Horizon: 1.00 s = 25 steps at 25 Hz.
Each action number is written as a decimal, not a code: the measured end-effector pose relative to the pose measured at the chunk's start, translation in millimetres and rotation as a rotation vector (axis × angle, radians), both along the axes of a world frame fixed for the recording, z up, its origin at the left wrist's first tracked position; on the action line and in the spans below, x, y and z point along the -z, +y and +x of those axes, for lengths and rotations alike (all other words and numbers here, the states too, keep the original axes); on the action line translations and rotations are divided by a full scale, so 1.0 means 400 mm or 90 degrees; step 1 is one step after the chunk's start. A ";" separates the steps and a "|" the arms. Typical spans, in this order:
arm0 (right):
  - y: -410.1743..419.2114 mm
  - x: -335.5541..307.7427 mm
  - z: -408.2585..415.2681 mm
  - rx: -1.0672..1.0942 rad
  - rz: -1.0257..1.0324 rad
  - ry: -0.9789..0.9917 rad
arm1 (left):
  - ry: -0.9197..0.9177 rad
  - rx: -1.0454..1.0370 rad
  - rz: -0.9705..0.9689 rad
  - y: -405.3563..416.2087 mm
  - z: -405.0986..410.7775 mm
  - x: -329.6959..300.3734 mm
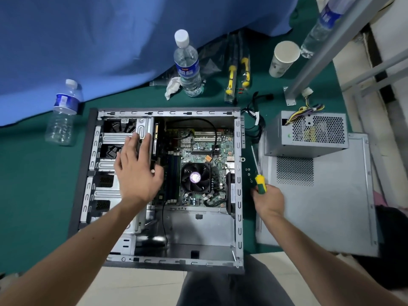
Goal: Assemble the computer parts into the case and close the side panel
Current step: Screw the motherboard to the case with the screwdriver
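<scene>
Resting flat with fingers spread, left hand (136, 171) is touching the case (238, 186) drive cage; right hand (268, 198) is gripping a screwdriver (260, 183) beside it.

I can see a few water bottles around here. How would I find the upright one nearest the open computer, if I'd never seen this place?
Start at the open computer case lying on the green mat, then look just beyond its far edge, near the blue cloth. The water bottle stands there upright beside a crumpled white tissue. Unlike the other bottles, it has a white cap and still holds water.
</scene>
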State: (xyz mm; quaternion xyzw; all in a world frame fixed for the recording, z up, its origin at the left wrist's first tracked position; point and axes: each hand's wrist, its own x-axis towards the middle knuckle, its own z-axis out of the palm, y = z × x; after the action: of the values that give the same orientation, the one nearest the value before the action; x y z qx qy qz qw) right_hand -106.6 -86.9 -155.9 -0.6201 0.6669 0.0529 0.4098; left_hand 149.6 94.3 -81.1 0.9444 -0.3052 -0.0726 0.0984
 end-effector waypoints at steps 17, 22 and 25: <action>0.025 0.009 0.015 0.035 -0.080 0.011 | 0.003 0.005 -0.028 0.010 0.002 0.009; 0.032 -0.001 0.000 0.069 -0.111 -0.003 | 0.007 0.010 -0.025 0.009 0.006 0.006; 0.022 -0.003 -0.001 0.053 -0.123 0.007 | 0.005 0.012 -0.024 0.010 0.002 0.005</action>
State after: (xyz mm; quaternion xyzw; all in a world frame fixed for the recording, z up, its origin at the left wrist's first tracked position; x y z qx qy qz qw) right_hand -107.1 -77.9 -154.8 -0.6285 0.6960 -0.0255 0.3464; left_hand 150.5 98.2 -83.2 0.9392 -0.3148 -0.0717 0.1170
